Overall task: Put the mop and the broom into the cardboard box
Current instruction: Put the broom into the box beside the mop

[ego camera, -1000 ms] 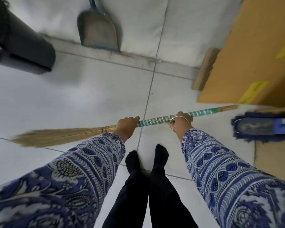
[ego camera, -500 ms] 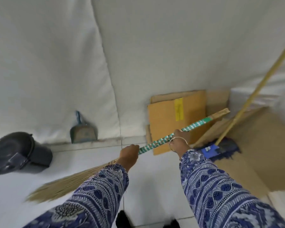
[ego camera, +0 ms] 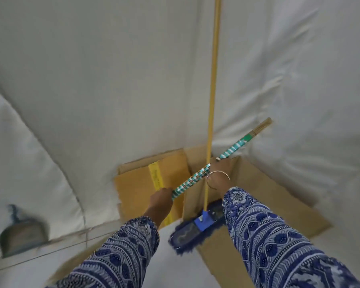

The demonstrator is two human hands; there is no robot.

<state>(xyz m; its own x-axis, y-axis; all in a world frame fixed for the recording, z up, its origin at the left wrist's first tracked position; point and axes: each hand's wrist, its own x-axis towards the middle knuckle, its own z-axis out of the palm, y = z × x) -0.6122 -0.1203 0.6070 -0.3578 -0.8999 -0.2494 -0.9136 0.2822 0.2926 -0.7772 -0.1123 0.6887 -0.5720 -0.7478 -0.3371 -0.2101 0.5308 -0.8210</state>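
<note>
Both hands, left hand and right hand, have fingers closed round the broom, its handle slanting up-right over the cardboard box, right hand nearer.

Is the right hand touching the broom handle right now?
Touching. The head view shows the right hand closed around the broom on its green-and-white handle, with the handle running out of the fist on both sides.
</note>
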